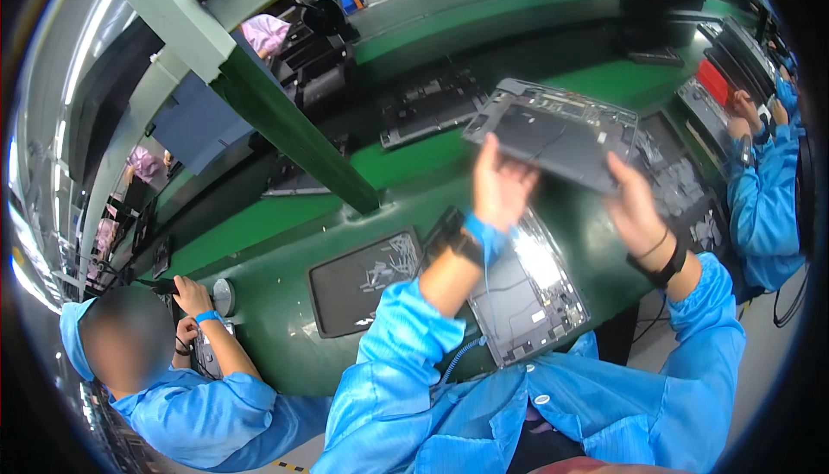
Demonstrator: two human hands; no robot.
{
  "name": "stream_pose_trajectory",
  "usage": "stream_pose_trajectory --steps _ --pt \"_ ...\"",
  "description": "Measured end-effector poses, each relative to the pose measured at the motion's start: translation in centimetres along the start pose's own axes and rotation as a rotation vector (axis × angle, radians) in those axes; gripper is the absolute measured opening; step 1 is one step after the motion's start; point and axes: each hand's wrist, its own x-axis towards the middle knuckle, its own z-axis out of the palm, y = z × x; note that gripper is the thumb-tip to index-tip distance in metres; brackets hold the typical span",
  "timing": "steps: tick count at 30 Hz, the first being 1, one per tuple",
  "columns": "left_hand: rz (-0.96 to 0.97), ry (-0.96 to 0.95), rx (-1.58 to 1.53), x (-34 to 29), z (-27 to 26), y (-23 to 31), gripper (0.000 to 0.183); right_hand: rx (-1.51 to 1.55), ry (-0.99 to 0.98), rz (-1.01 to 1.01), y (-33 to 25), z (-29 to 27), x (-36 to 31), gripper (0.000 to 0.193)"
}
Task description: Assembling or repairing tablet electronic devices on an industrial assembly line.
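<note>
Left hand [501, 191] and right hand [635, 208] grip the near edge of a grey panel [553, 133], fingers closed on it, raised above the chassis [527, 288] at the bench's [285, 215] near edge.

Bright blue smock sleeves, blue strap on left wrist, coiled cord — perhaps grounding, black band on right wrist

Both arms raised, left hand [501, 187] and right hand [635, 206] closed in a grip, fingers curled.

Obstacles: slanted green steel beam [285, 120] left; open grey laptop chassis [527, 288] below. Free: bare green bench [414, 202] between them.
</note>
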Motion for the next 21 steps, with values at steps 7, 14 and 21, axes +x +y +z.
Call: stream_pose_trajectory --steps 7,14,21 --pt "0.169 0.04 0.463 -12.5 -5.1 0.5 0.049 -0.499 -0.545 0.406 3.1 -1.6 -12.9 0.034" --pt "0.063 0.149 0.628 -19.6 -10.3 0.3 0.059 -1.592 -0.95 -0.79 -0.6 3.9 -7.9 0.018" --pt "0.329 0.166 1.116 -19.1 -10.6 -1.0 0.053 -1.733 -0.894 -0.81 4.8 5.8 2.1 0.06"
